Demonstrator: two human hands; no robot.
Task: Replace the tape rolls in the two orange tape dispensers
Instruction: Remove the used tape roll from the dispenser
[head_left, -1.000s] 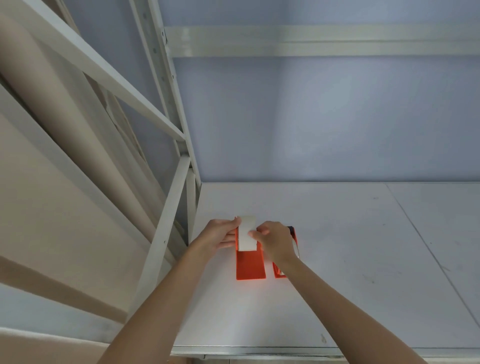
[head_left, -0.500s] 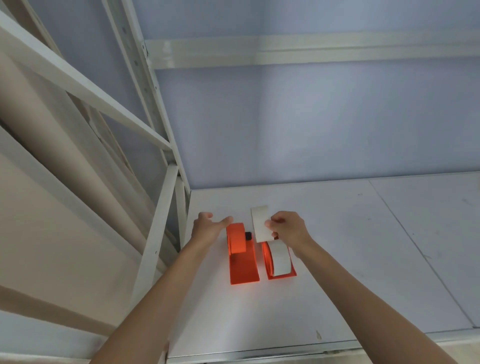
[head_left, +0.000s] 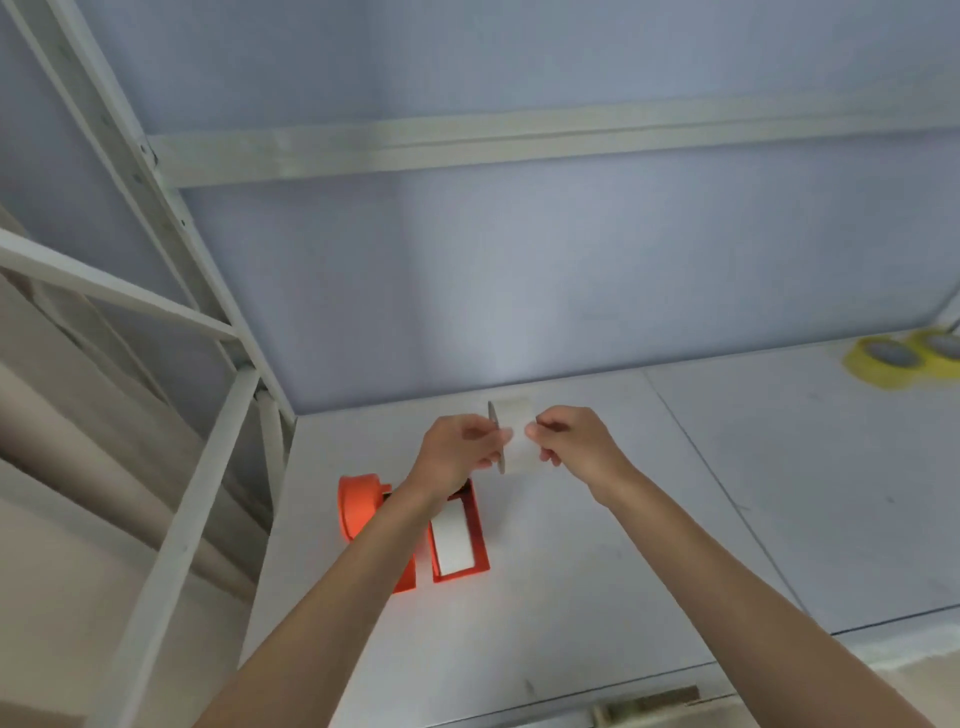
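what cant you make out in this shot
Head view only:
- Left dispenser: the left forearm covers its near part, so whether it holds a roll is hidden.
- White roll: its core is hidden by the left hand and right hand.
- Yellow rolls: one cut off by the right edge.

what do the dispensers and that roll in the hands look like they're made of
Dispensers: probably moulded plastic, uniform bright orange with a slight sheen. Roll, held by the left hand and right hand: matte off-white, paper-like tape; the thin grey disc on its side could be plastic or metal.
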